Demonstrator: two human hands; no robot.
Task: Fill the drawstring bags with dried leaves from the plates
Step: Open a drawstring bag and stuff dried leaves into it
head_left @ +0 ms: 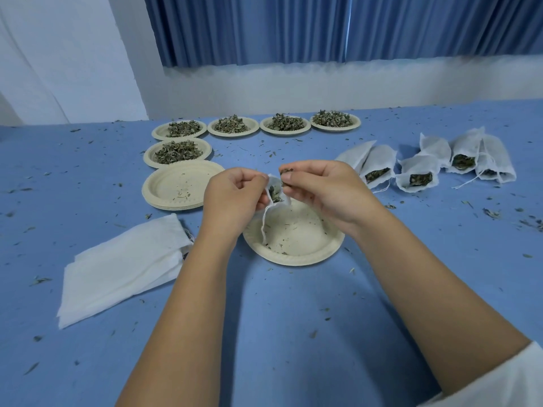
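A small white drawstring bag (pixel 274 194) of thin, gauzy fabric is held in the air over the middle of the worktop (pixel 293 318), between both hands. The left hand (pixel 232 198) grips the bag's mouth with curled fingers, and the right hand (pixel 320 192) pinches a clump of dried leaves (pixel 285 172) right at the opening, so the two hands meet at the bag. Dark green, crumbly leaves show inside it, and its white string (pixel 263 224) hangs in a loop. Directly beneath sits a round, beige paper plate (pixel 296 261) with a fluted rim, holding only a few crumbs. To its left, toward the left edge, lies a flat pile of empty white bags (pixel 123 268), soft and rectangular. Beyond that is a stack of empty plates (pixel 167 186), with a plate heaped with leaves (pixel 148 155) just behind it, and a row of four more heaped plates (pixel 285 132) along the far edge. Toward the right edge lies a loose cluster of filled bags (pixel 417 165), some with mouths open and leaves showing. The worktop is covered in matte blue and littered with leaf bits. A white sleeve (pixel 499 383) shows at the near right corner, and pleated blue curtains (pixel 323 27) hang behind.
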